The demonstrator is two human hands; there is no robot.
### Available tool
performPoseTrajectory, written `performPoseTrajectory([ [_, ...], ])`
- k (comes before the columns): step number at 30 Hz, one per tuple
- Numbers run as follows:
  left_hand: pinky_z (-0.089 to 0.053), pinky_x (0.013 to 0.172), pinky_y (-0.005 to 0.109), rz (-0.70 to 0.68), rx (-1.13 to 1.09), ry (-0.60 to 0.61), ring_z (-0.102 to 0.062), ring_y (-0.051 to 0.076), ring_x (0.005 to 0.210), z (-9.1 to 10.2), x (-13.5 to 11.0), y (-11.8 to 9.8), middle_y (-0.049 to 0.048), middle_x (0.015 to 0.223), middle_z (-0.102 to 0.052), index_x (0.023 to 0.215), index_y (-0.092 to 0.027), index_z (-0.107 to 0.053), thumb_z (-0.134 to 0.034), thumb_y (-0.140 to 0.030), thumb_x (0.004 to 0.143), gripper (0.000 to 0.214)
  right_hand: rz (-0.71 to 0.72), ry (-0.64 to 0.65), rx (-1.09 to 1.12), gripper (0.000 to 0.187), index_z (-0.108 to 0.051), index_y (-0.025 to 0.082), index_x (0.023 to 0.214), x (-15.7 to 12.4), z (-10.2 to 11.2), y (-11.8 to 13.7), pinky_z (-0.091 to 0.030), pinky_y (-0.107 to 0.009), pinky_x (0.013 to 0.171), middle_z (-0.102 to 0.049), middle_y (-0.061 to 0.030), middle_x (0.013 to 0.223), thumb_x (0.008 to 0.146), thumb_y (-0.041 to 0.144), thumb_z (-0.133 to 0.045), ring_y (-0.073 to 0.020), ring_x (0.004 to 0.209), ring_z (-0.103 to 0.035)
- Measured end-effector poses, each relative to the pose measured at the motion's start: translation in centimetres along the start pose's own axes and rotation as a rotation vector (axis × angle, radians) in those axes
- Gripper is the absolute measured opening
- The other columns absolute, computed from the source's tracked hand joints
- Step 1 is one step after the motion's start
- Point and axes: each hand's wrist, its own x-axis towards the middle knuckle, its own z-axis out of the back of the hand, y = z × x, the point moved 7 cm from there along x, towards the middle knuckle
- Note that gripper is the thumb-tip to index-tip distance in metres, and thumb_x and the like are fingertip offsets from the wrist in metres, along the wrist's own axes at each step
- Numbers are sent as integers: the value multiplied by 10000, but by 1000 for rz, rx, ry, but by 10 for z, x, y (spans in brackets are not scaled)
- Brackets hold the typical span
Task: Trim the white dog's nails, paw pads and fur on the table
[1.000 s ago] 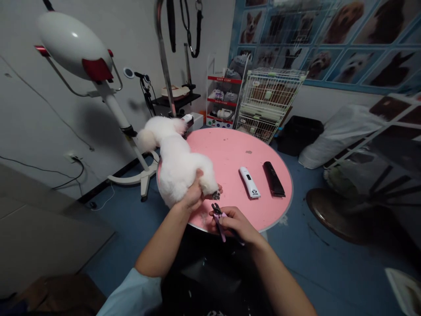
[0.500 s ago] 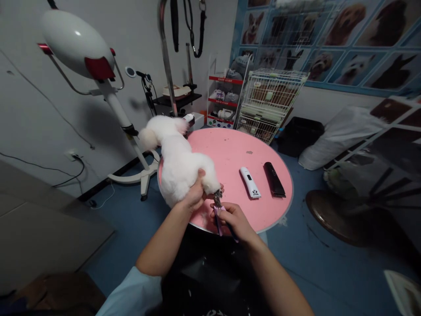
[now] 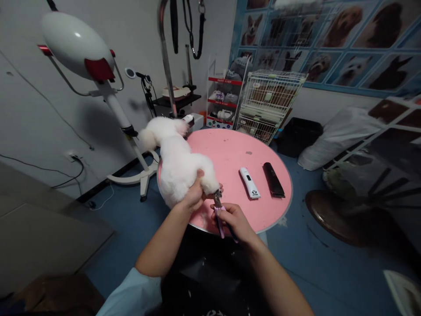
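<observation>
A small white fluffy dog [image 3: 177,158] stands on a round pink table [image 3: 230,153], facing away from me. My left hand [image 3: 194,195] is closed around its hind leg just above the paw [image 3: 213,189]. My right hand [image 3: 232,221] grips purple-handled nail clippers [image 3: 219,210], whose dark head touches the paw at the table's near edge.
A white clipper [image 3: 249,182] and a black clipper [image 3: 273,179] lie on the table's right half. A white stand dryer [image 3: 77,46] rises at the left. A wire cage [image 3: 268,103], a red shelf [image 3: 223,98] and a dark round stool [image 3: 332,215] stand beyond.
My right hand has lifted the clippers from just below the paw up onto it. My left hand keeps its hold on the leg.
</observation>
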Motion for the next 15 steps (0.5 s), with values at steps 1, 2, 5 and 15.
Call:
performPoseTrajectory([
  [1,-497,543,237,2,0,-3,-641,158,568,0,0,0,124,619,-673,666,-64,-684,-246,-702,900,808,1,-1,-1,258,-669,145,690,0,0,0,-405,-235,506,-624,-12,617,724,400,-640,-119,536,-531],
  [2,-499,544,238,2,0,-4,-643,159,574,0,1,1,123,621,-672,667,-64,-682,-247,-706,897,809,2,0,-2,258,-668,145,687,0,0,0,-404,-235,506,-620,-11,612,724,399,-639,-118,533,-528],
  [5,-506,549,244,-13,-2,-12,-642,163,578,1,2,1,119,621,-669,681,-61,-674,-296,-743,860,800,8,5,-7,252,-665,145,685,0,0,2,-394,-232,494,-612,-7,603,723,392,-635,-112,514,-513],
  [15,-514,555,234,2,-22,-22,-645,156,572,2,3,2,117,614,-665,683,-73,-660,-218,-643,944,767,-1,-54,-84,236,-582,166,620,-3,1,1,-344,-228,437,-536,27,504,718,378,-611,-102,436,-450],
])
